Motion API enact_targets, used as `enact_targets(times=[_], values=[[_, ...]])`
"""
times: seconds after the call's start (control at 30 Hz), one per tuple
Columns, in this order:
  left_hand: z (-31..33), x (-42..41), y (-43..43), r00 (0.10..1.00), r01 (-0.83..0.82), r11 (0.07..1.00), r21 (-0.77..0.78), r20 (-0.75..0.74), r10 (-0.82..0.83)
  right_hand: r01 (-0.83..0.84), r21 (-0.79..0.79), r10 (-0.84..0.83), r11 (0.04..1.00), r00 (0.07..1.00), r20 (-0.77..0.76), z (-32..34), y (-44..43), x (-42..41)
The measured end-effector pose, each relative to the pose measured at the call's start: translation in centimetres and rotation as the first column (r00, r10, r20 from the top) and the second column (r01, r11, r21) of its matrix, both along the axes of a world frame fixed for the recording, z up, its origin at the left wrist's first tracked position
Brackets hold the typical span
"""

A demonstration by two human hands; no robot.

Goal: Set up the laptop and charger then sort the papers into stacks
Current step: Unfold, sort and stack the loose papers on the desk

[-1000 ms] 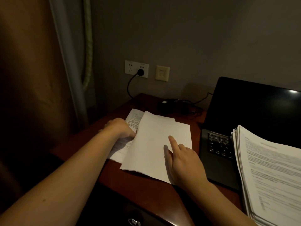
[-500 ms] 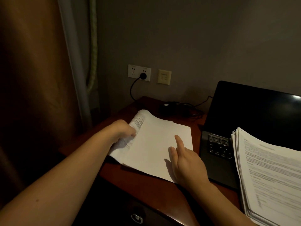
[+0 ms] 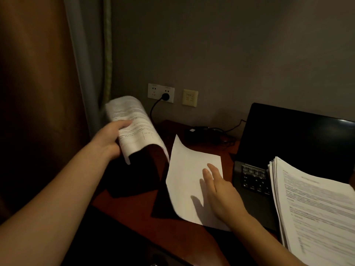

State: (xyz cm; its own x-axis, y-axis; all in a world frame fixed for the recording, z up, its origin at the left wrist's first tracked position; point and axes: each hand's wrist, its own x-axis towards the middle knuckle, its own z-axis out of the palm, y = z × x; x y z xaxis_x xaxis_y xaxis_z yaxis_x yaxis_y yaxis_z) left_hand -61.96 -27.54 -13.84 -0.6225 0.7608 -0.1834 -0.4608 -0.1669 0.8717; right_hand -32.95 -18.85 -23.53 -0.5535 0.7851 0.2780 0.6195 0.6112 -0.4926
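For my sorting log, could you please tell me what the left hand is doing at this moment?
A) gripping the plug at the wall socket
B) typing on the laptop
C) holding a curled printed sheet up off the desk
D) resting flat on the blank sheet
C: the left hand grips a curled printed sheet above the desk, while the right hand lies flat on the blank sheet.

A dim private room serving as a study: brown curtain [image 3: 38, 93], wall sockets [image 3: 161, 92], wooden table [image 3: 138, 206] bearing an open laptop [image 3: 288, 146] and stacked papers [image 3: 317, 208].
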Motion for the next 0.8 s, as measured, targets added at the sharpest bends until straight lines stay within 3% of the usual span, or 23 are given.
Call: enact_targets(times=[0.17, 0.27, 0.4, 0.57, 0.63, 0.7, 0.8], values=[[0.0, 3.2, 0.1, 0.983, 0.182, 0.973, 0.142, 0.011, -0.185, -0.057, -0.499, -0.117, 0.865, 0.943, -0.312, 3.3, 0.0, -0.1], [-0.1, 3.9, 0.5, 0.965, 0.235, 0.942, 0.239, 0.061, -0.256, -0.06, -0.604, -0.203, 0.795, 0.912, -0.357, 3.2, 0.9, -0.3], [-0.5, 5.2, 1.1, 0.943, 0.306, 0.919, 0.25, 0.052, -0.328, -0.154, -0.728, -0.323, 0.668, 0.822, -0.47, 3.1, 2.0, -0.6], [-1.9, 6.7, 1.6, 0.935, 0.347, 0.938, -0.007, -0.072, -0.346, -0.303, -0.774, -0.459, 0.556, 0.664, -0.59, 3.3, 2.8, -0.1], [-3.3, 7.2, 1.6, 0.92, 0.33, 0.93, -0.164, -0.163, -0.356, -0.266, -0.775, -0.467, 0.573, 0.671, -0.576, 3.5, 2.6, 0.3], [-4.5, 7.4, 1.3, 0.91, 0.298, 0.911, -0.284, -0.203, -0.361, -0.129, -0.731, -0.421, 0.67, 0.745, -0.518, 3.5, 2.3, 0.4], [-5.6, 7.1, 0.7, 0.931, 0.262, 0.902, -0.344, -0.156, -0.33, 0.037, -0.564, -0.32, 0.825, 0.853, -0.413, 3.0, 2.0, 0.5]])
